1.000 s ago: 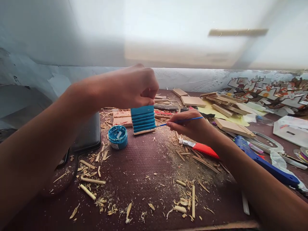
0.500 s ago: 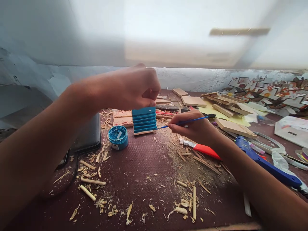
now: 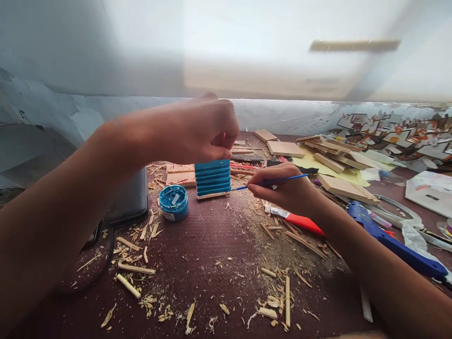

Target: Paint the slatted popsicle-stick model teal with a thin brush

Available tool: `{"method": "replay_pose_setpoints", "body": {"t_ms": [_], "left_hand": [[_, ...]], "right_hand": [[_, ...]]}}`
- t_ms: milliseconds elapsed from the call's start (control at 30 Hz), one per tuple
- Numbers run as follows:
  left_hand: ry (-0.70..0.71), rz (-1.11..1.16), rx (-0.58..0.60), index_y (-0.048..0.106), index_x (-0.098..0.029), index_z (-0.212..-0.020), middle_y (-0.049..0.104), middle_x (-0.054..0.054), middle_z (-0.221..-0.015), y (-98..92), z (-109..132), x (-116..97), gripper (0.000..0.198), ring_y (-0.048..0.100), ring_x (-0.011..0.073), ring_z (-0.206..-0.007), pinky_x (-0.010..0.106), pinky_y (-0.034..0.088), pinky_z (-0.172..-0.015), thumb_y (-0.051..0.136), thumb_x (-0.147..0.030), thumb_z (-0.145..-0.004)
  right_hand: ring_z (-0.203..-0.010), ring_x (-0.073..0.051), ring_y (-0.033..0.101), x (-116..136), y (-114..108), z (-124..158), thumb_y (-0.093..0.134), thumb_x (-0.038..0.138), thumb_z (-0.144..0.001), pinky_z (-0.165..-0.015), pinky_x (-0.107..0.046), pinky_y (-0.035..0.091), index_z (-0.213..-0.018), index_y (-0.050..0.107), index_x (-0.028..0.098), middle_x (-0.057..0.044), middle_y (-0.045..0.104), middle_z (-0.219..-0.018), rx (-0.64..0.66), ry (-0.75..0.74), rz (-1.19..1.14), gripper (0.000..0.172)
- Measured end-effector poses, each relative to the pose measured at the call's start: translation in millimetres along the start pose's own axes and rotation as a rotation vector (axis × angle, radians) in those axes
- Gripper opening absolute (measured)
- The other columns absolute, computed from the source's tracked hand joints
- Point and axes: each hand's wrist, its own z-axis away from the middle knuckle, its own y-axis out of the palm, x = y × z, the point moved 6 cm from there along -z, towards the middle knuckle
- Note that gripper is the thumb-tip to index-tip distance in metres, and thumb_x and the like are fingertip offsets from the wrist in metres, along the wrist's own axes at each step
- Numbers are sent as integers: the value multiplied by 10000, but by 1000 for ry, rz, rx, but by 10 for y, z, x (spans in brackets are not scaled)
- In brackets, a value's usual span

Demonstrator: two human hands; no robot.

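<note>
My left hand (image 3: pixel 201 129) is closed over the top edge of a small ribbed wooden panel (image 3: pixel 213 178) painted blue, holding it upright on the brown table (image 3: pixel 212 254). Its bottom slat is still bare wood. My right hand (image 3: pixel 282 188) pinches a thin blue paintbrush (image 3: pixel 278 181), with the brush tip at the panel's lower right edge. An open pot of blue paint (image 3: pixel 173 201) stands just left of the panel.
Wood shavings and stick offcuts litter the table. A red-handled tool (image 3: pixel 300 220) and a blue tool (image 3: pixel 395 242) lie under my right arm. Wooden boards (image 3: pixel 339 186) and printed cut-outs (image 3: pixel 391 136) pile at the back right. A black case (image 3: pixel 129 197) sits left.
My right hand and the brush have drawn slightly right, away from the panel's edge. My left hand has shifted a little right on the panel, which looks a bit lower.
</note>
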Motion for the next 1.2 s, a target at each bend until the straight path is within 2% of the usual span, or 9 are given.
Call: {"method": "replay_pose_setpoints", "body": {"t_ms": [100, 267, 500, 667, 867, 1000, 1200], "left_hand": [[8, 0, 0, 774, -165, -813, 709, 39, -735, 3, 2, 1, 206, 558, 151, -691, 341, 373, -661, 613, -230, -925], [-3, 20, -21, 781, -190, -771, 682, 31, -689, 13, -10, 25, 186, 552, 162, -661, 358, 373, -656, 648, -261, -880], [-13, 7, -39, 762, -184, -737, 640, 11, -659, 23, -24, 44, 188, 541, 133, -606, 327, 325, -613, 657, -288, -854], [-27, 1, -41, 755, -172, -734, 623, 18, -657, 27, -24, 37, 235, 537, 133, -614, 321, 323, -619, 641, -332, -862], [-46, -12, -6, 767, -173, -756, 616, 12, -663, 40, -31, 47, 203, 554, 149, -641, 328, 344, -656, 654, -303, -862], [-22, -9, -30, 758, -183, -737, 630, 9, -655, 23, -27, 29, 157, 559, 144, -630, 324, 323, -623, 667, -252, -843], [-50, -38, -10, 763, -164, -753, 630, -6, -659, 19, -38, 25, 161, 543, 114, -617, 292, 310, -608, 655, -247, -840]], "right_hand": [[-563, -99, 505, -2, 19, -9, 656, 203, -891, -540, -294, 386, -705, 694, 180, 3, 639, -607, 25, -27, 10, 192], [-545, -98, 449, 2, -19, -11, 647, 199, -886, -492, -294, 342, -669, 687, 178, 11, 591, -572, -6, 33, -9, 221], [-599, -121, 576, 173, 94, 8, 681, 234, -954, -562, -301, 457, -800, 763, 192, -25, 740, -687, -47, -67, -19, 179], [-605, -110, 612, 199, 224, 8, 689, 246, -988, -562, -281, 468, -861, 782, 170, -29, 771, -728, -50, -157, -33, 174], [-617, -108, 593, 164, 286, -18, 659, 234, -989, -562, -273, 457, -854, 771, 162, -26, 760, -728, -5, -105, -50, 189], [-606, -104, 575, 135, 294, -26, 639, 231, -990, -544, -271, 439, -837, 761, 154, -26, 741, -711, 41, -72, -64, 210], [-591, -105, 559, 133, 247, -31, 648, 193, -958, -534, -276, 425, -802, 760, 152, -25, 717, -675, 22, -48, -60, 196]]}}
